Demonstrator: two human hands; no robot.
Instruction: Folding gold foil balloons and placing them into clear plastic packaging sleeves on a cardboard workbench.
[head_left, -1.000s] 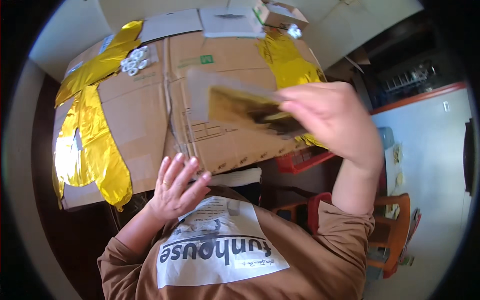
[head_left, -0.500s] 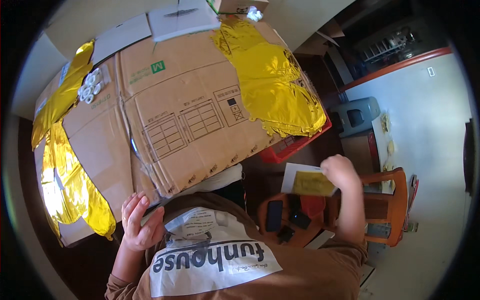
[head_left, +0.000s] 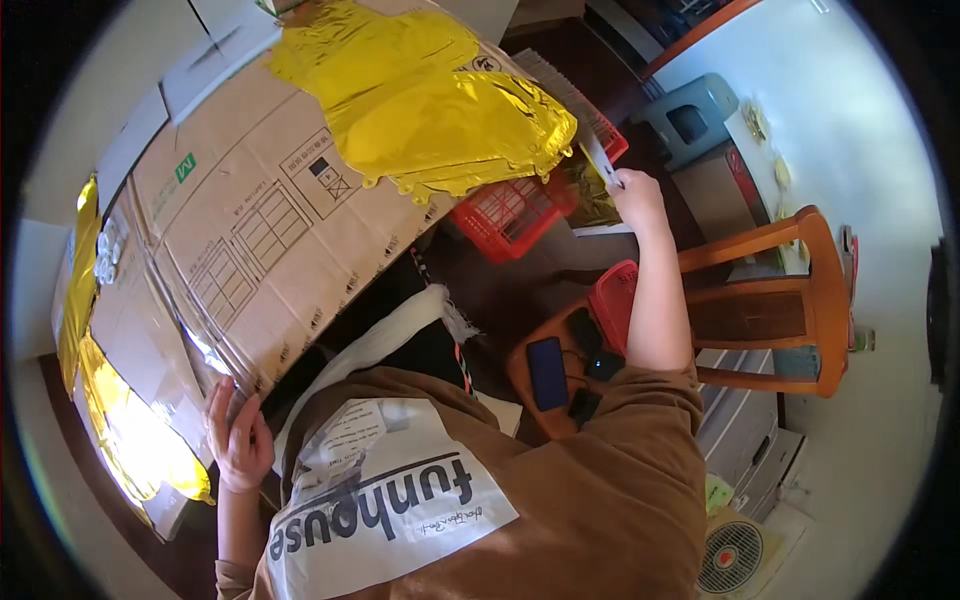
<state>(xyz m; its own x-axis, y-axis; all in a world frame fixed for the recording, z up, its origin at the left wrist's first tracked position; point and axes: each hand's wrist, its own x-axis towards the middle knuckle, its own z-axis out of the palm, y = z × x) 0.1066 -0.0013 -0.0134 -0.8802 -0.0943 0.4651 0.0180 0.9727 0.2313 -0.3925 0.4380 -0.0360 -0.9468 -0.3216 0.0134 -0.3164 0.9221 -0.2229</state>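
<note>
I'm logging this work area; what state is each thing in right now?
Flat brown cardboard: opened out, creased.
Left hand: half-open at the cardboard's edge, contact unclear.
Right hand: closed on a thin, flat, pale-edged packet.
Shiny gold foil at right: flat, wrinkled.
Shiny gold foil at lower left: flat, partly lost in glare.
Dark blue rectangular phone: lying flat.
Beige fan with round grille: cannot tell whether it's running.

We hold a thin, flat, white-and-gold packet (head_left: pixel 599 160) in our right hand (head_left: pixel 638 200) — tipped so its thin edge faces us.
</note>
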